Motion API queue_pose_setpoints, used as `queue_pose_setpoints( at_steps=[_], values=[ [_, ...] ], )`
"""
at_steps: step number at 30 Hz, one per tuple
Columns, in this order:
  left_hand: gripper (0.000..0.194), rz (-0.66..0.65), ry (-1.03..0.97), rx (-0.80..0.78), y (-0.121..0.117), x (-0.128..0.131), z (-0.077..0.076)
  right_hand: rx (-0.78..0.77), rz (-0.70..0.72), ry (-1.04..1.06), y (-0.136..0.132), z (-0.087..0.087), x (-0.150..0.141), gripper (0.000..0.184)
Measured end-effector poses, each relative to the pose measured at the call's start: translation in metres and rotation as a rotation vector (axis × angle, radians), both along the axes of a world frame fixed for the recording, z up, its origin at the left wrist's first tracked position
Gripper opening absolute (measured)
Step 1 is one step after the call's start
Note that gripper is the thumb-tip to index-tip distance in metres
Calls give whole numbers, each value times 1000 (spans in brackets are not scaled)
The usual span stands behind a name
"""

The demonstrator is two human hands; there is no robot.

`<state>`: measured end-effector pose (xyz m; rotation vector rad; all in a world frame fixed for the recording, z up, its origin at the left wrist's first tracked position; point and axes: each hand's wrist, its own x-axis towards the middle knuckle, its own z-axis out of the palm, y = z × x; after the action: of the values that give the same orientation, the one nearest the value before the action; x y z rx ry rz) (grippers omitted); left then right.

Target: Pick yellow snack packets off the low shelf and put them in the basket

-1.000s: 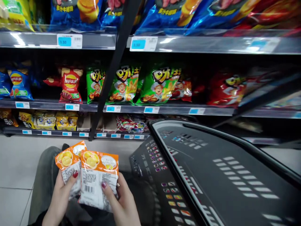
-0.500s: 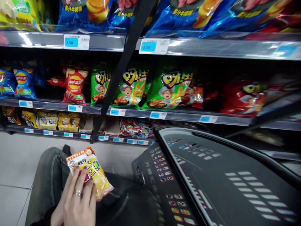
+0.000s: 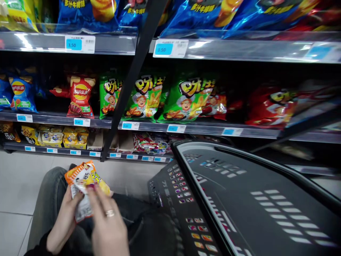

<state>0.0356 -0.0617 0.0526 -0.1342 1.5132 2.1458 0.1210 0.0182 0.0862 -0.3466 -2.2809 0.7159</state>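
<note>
Snack packets [image 3: 82, 173] extend beyond the left hand [image 3: 64, 215] gripping them (the blurred right hand [image 3: 108, 218] overlaps them, its hold unclear).

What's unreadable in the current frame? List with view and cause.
All head view:
- Right hand: fingertip contact unclear, motion blur.
- Snack packaging in left hand: packet count and fine print unclear; fingers cover part, rest blurred.
- Basket: full contents hidden by its side.
- Blue bags: tops cut off by upper edge.
- Bottom-shelf price tags: too small.
</note>
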Motion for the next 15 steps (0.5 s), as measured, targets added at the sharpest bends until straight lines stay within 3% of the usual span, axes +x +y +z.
queue_pose_setpoints(
  at_steps=[4,6,7,10,12,15],
  values=[
    [65,79,-143,50,-2,-15,5,-1035,79,189,58,13,14,28],
    [65,71,-136,58,-3,-13,5,-1432,146,247,65,12,14,29],
    [64,54,-141,68,-2,-11,6,-1558,174,256,64,10,13,30],
    [56,18,-183,84,3,0,8,-1689,186,239,51,-4,5,32],
    [53,20,-204,76,7,7,11,-1580,145,196,42,-13,2,30],
    [53,6,-206,50,12,12,13,-1274,99,60,35,-15,1,31]
  ],
)
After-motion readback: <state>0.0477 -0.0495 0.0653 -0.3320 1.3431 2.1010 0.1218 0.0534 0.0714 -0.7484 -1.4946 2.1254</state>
